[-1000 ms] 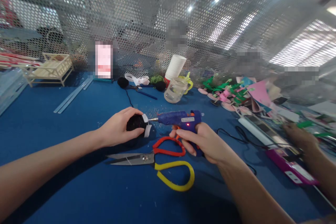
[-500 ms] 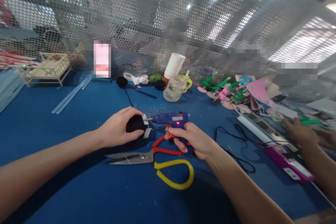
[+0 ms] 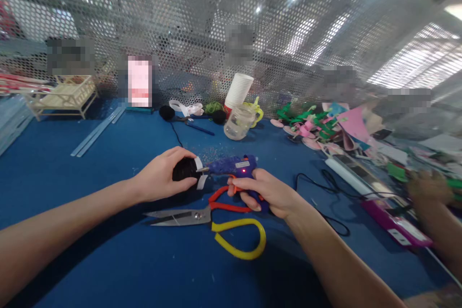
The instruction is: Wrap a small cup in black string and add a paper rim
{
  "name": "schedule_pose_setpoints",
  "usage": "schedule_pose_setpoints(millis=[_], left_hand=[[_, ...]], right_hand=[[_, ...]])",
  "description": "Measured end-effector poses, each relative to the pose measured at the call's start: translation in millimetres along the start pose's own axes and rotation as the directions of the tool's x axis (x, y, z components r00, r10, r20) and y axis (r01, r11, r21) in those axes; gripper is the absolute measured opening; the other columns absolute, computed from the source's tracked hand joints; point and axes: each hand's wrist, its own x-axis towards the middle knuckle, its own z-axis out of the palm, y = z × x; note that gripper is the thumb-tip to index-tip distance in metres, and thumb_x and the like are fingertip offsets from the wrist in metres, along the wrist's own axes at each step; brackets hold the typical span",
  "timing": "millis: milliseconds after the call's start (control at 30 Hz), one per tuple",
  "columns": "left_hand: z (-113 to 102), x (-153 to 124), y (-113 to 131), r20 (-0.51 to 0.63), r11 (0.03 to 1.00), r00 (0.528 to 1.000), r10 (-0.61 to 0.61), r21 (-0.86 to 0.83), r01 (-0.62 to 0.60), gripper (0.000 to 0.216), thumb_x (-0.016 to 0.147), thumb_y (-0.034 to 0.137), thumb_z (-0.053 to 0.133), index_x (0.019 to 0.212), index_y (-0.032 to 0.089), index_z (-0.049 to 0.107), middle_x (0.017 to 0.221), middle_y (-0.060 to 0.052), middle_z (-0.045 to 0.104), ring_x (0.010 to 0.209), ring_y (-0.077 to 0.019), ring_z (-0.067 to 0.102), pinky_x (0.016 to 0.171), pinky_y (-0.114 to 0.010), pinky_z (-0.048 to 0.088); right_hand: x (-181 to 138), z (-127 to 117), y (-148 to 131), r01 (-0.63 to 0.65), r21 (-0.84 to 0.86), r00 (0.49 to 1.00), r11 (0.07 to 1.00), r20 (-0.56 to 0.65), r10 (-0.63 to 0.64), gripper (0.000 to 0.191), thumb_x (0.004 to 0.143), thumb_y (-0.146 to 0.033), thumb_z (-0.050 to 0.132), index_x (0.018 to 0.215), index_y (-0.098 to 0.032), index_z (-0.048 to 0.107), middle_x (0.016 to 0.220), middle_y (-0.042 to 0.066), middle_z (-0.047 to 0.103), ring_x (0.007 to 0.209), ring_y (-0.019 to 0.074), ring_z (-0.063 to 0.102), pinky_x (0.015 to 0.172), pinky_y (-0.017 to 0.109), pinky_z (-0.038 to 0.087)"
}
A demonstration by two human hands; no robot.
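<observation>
My left hand (image 3: 165, 173) wraps its thumb and fingers round a black yarn-wrapped piece (image 3: 184, 169) with white tabs along its right edge. A black strand runs from it up to a black yarn ball (image 3: 166, 112). In my right hand (image 3: 269, 191) is a blue hot glue gun (image 3: 231, 166) with its red light lit, my fingers around the handle and near the orange trigger. Its metal nozzle points left and reaches the white-tabbed edge; whether it touches is hard to tell. Large scissors (image 3: 197, 216) with red and yellow handles lie partly spread just below both hands.
Behind stand a clear jar (image 3: 238, 122), stacked white paper cups (image 3: 240, 89), green yarn (image 3: 213, 108) and a phone (image 3: 140, 81). At left are a small wooden bed frame (image 3: 65, 96) and clear glue sticks (image 3: 97, 130). At right, a purple power strip (image 3: 395, 224), black cable (image 3: 334, 180) and a co-worker's hand (image 3: 429, 187).
The glue gun's nozzle has shifted slightly down along the white-tabbed edge, and the black piece has turned a little. The co-worker's hand at right has moved rightward.
</observation>
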Motion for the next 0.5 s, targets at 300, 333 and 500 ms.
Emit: schedule_pose_setpoints(millis=[300,333,500], left_hand=[[-1.0,-0.6,1.6,0.007,1.000,1.000,0.006,-0.002,-0.006,0.035,0.072,0.029,0.053,0.104,0.014,0.049,0.101,-0.008,0.056,0.094,-0.0196,0.052,0.083,-0.034,0.042],[-0.9,-0.6,1.5,0.006,1.000,1.000,0.004,-0.003,-0.004,0.035,0.072,0.029,0.053,0.104,0.014,0.049,0.101,-0.008,0.056,0.094,-0.0196,0.052,0.083,-0.034,0.042],[-1.0,-0.5,1.2,0.002,1.000,1.000,-0.004,-0.010,0.004,0.035,0.072,0.029,0.053,0.103,0.014,0.050,0.099,-0.007,0.056,0.092,-0.0194,0.053,0.082,-0.034,0.042]], right_hand=[[2.8,-1.2,1.0,0.015,0.044,0.999,0.999,-0.032,-0.014,0.027,0.077,-0.032,0.053,0.065,-0.009,0.060,0.031,-0.006,0.042,0.029,0.0031,0.033,0.038,0.019,0.025],[2.5,-1.8,1.2,0.010,0.035,1.000,0.999,-0.023,-0.009,0.027,0.077,-0.032,0.053,0.065,-0.009,0.060,0.031,-0.006,0.042,0.029,0.0030,0.033,0.038,0.019,0.025],[0.3,-2.7,0.2,-0.005,0.011,1.000,1.000,0.002,0.005,0.026,0.077,-0.032,0.053,0.065,-0.009,0.061,0.031,-0.006,0.042,0.028,0.0029,0.033,0.038,0.019,0.024]])
